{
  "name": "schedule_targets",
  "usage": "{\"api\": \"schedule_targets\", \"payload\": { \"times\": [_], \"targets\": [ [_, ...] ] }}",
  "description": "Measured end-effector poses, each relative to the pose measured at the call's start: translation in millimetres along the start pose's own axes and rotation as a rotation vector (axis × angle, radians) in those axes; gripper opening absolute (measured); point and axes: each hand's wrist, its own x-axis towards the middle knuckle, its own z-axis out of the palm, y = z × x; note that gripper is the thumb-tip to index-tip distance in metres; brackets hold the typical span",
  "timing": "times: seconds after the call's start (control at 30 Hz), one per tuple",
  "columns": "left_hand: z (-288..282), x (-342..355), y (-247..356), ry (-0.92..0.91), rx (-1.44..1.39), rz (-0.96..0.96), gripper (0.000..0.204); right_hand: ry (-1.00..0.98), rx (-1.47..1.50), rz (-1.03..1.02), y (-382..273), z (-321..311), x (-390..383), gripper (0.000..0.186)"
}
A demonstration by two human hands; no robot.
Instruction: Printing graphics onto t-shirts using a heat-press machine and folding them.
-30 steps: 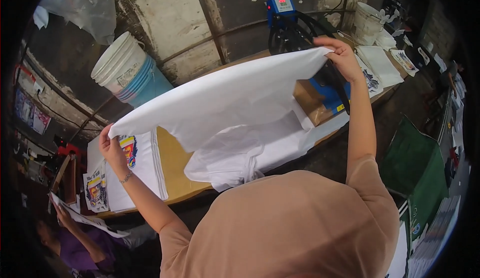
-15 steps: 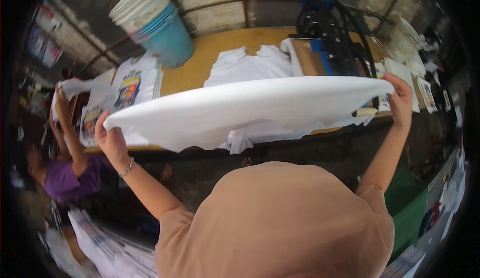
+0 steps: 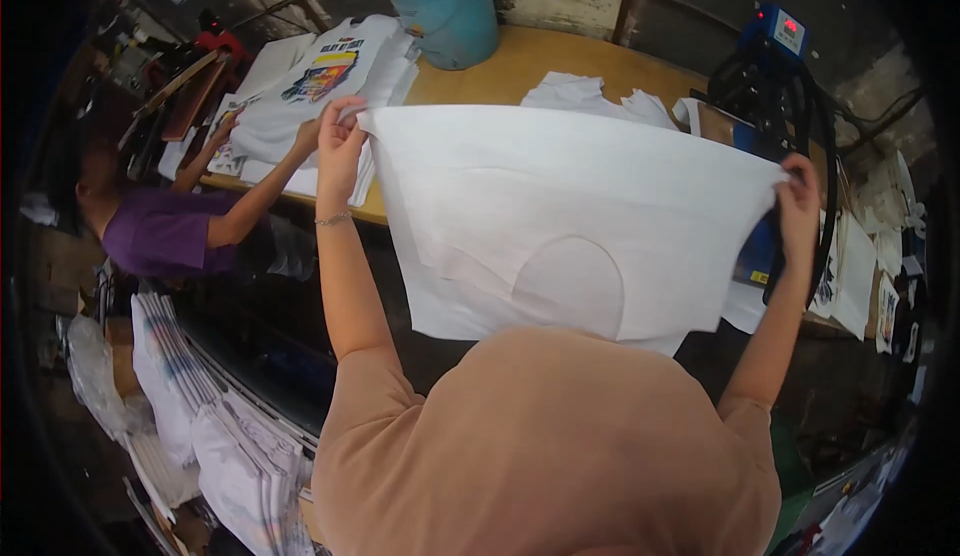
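A plain white T-shirt (image 3: 560, 196) hangs stretched in front of my body, above the table's near edge. My left hand (image 3: 342, 146) pinches its upper left corner, and my right hand (image 3: 797, 201) grips the upper right corner. Between them the top edge runs fairly straight, while the lower part hangs down toward me. A rounded line shows in the cloth low down. Another white shirt (image 3: 595, 94) lies on the table behind, partly hidden by the held one. Right of that stands a heat press (image 3: 765, 76) with a blue control box, close beyond my right hand.
Printed white shirts (image 3: 345, 66) lie stacked at the table's left, next to stacked blue buckets (image 3: 450, 16). A co-worker in purple (image 3: 165, 231) reaches toward that stack. More folded shirts (image 3: 175, 376) hang at lower left. The yellow-brown tabletop (image 3: 525, 51) shows behind the shirt.
The shirt now hangs more opened out and lower. My left hand has come inward to the right. The view has turned left, and the co-worker's hands have lowered to the printed stack.
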Motion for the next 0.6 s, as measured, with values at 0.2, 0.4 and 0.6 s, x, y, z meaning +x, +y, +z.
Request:
{"api": "schedule_targets", "payload": {
  "times": [0.2, 0.4, 0.6],
  "targets": [
    [-17.9, 26.2, -124.7, -0.083, 0.37, -0.384, 0.028, -0.19, -0.402, -0.022, 93.7, 84.7, 29.1, 0.027],
    [-13.7, 56.9, -226.7, -0.239, 0.644, -0.411, 0.031, -0.174, -0.555, 0.223, 220.7, 167.2, 48.1, 0.035],
    [84.9, 49.7, -271.2, -0.26, 0.605, -0.176, 0.031, -0.24, -0.4, 0.02, 203.5, 202.7, -77.4, 0.031]
  ]
}}
